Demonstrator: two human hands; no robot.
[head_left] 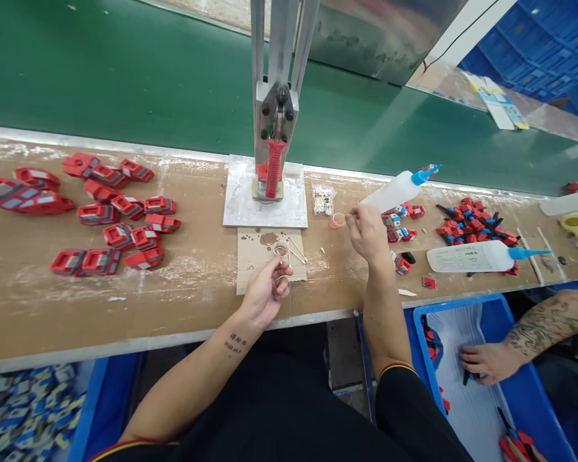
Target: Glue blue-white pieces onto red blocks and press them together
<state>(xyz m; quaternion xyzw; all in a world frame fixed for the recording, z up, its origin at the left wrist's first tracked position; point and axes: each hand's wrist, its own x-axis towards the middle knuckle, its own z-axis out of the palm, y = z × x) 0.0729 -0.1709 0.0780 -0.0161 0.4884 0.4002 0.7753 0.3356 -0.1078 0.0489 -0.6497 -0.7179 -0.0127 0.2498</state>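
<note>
My left hand (pixel 264 290) is closed in a pinch, its fingertips at a small round clear cup (pixel 282 248) over a stained piece of cardboard (pixel 246 260). A few cotton swabs (pixel 297 251) lie on that cardboard. To the right, my right hand (pixel 367 236) has its fingers pinched together, and what is between them is too small to make out. Just left of those fingertips stands a small cup with pinkish contents (pixel 337 221). A bag of cotton swabs (pixel 324 200) lies behind it.
A press with a red handle (pixel 275 170) stands on a metal plate (pixel 236 205). Red toy-vehicle parts (pixel 120 205) spread left. Squeeze bottles (pixel 469 256) and a pile of red-black parts (pixel 472 221) lie right. A co-worker's hand (pixel 491 361) reaches into a blue bin (pixel 539 398).
</note>
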